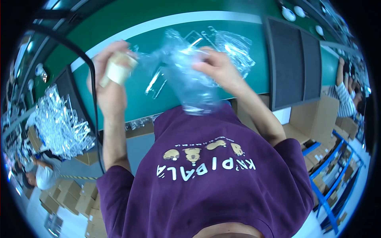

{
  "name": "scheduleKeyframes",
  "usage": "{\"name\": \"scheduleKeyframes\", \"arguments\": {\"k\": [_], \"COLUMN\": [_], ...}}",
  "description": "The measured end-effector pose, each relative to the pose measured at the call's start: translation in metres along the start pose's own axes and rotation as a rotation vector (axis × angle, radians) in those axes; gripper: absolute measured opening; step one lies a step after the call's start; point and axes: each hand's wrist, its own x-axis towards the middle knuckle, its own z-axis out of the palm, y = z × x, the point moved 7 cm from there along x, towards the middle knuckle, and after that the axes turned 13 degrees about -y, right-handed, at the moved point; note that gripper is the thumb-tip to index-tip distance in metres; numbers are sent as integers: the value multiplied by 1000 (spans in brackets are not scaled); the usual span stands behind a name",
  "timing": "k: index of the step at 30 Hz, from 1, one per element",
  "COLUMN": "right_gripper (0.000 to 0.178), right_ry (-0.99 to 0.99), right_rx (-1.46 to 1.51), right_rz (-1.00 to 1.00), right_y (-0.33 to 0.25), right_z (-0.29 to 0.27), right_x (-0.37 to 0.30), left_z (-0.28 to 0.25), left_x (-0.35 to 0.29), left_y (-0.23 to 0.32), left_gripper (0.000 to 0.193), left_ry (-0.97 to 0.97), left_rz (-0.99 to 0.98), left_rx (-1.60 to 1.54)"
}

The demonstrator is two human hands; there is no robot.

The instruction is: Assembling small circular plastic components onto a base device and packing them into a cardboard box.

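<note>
A clear plastic bag [192, 85] hangs over the near edge of the green work table, blurred by motion. My right hand [216, 65] pinches it near its upper right side. My left hand [111, 65] is raised to the left with its fingers closed, and a thin stretch of the clear film reaches toward its fingertips. Around the thumb side of that hand is a pale cream wrap [116, 73], possibly tape. Just beyond my right hand lies a pile of clear, shiny plastic pieces [236, 49]. One loose clear piece [155, 83] rests between my hands.
A dark divided tray [293, 63] stands on the right. At the left is a large heap of clear plastic pieces [61, 123], and a black cable [93, 91] arches past my left arm. Cardboard boxes [75, 194] and a blue rack [331, 186] stand around; other people work farther off.
</note>
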Motion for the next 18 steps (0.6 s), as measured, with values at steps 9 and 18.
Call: {"name": "scheduleKeyframes", "arguments": {"k": [9, 18], "right_gripper": [20, 27], "right_ry": [-297, 586], "right_rx": [322, -989], "right_rz": [140, 92], "right_y": [-4, 124], "right_z": [23, -162], "right_x": [-8, -29], "left_z": [87, 133], "left_x": [-17, -11], "left_y": [-49, -144], "left_gripper": [33, 46], "left_ry": [-442, -614], "left_rz": [-486, -635], "left_rx": [72, 755]}}
